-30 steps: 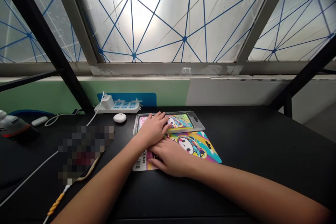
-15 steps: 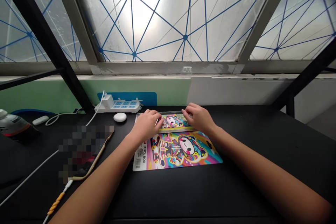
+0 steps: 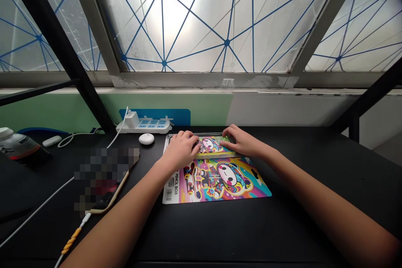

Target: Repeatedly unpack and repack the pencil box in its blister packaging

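A clear-edged pencil box (image 3: 210, 145) with a colourful cartoon print lies near the back of the black desk. My left hand (image 3: 182, 148) rests on its left end, thumb and fingers bent around it. Over the right end lies my right hand (image 3: 240, 141), its thumb on the printed face and its fingers at the far edge. Directly in front, a larger printed card (image 3: 222, 180) marked "PENCIL BOX" lies flat, its top edge against or just under the box. The fingers of both hands partly hide the box's ends.
Left of the box are a white round case (image 3: 146, 139) and a white power strip (image 3: 152, 125). A blurred-out device (image 3: 106, 180) with a cable lies farther left, beyond it a bottle (image 3: 21, 146). Black frame bars (image 3: 59, 46) slope at both sides.
My right hand has come down onto the box's right end, its thumb now reaching over the print. My left thumb has moved onto the box. The whole view has shifted slightly.
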Demonstrator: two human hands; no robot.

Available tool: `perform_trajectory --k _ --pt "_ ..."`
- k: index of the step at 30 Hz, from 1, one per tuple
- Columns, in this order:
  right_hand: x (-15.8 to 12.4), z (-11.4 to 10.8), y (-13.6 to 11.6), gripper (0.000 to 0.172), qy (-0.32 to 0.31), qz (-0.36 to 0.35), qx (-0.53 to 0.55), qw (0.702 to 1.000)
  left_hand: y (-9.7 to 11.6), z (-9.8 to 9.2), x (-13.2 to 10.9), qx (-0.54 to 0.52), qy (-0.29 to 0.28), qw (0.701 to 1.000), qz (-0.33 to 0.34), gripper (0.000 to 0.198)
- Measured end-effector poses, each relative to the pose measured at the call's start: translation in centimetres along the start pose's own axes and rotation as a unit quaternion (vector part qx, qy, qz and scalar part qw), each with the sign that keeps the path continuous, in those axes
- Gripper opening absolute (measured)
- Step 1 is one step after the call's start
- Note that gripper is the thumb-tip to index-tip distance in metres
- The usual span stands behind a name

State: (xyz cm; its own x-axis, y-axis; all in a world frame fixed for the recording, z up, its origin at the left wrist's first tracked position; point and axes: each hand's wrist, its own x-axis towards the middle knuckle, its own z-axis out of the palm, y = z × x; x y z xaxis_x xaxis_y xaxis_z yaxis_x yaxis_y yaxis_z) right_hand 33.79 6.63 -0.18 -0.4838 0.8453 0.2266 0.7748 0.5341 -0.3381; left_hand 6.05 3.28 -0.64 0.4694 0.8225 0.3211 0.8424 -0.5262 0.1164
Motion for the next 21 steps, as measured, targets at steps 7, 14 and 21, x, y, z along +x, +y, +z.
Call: perform_trajectory --k 7,14,21 --pt "-0.03 -0.32 0.19 0.047 -0.014 0.013 0.014 1.000 -0.06 -0.01 -0.01 -0.008 0.002 1.000 0.001 0.035" --pt "0.29 -0.84 -0.10 0.055 -0.045 0.024 0.004 0.999 -0.15 0.12 0.02 -0.011 0.003 1.000 0.004 0.034" --pt "0.58 -0.81 -0.42 0.062 -0.059 0.027 -0.051 0.997 -0.12 0.26 0.00 -0.016 0.009 1.000 0.001 0.033"
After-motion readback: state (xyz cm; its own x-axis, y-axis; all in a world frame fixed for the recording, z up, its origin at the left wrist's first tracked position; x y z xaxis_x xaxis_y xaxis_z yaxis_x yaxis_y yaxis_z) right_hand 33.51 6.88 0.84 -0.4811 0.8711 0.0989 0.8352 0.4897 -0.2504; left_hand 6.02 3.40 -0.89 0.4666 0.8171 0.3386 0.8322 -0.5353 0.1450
